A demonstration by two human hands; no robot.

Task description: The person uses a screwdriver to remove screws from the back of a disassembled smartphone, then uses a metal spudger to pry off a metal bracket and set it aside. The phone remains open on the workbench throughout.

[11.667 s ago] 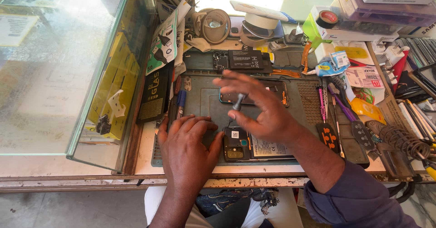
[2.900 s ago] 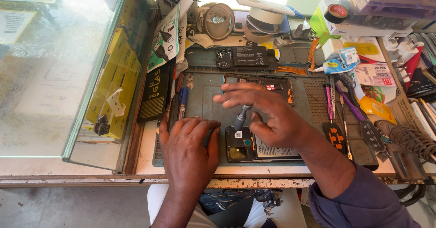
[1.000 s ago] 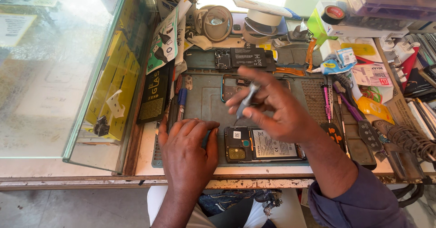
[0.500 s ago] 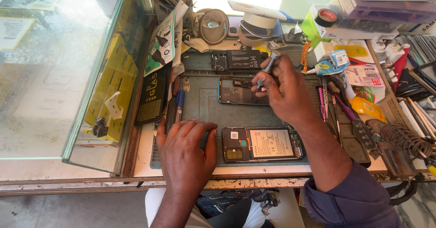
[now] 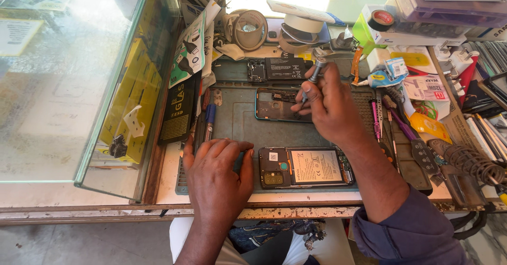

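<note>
My right hand (image 5: 334, 104) was clamped on a small screwdriver (image 5: 312, 77), tip down at the phone frame (image 5: 274, 105) on the far part of the grey work mat (image 5: 237, 133). My left hand (image 5: 216, 172) lay flat, fingers apart and holding nothing, just left of the opened phone (image 5: 306, 167) at the mat's near edge.

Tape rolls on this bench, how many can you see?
2: a black tape roll on the green box at the back right, and a large tan tape roll at the back centre. Clutter may hide others.
</note>
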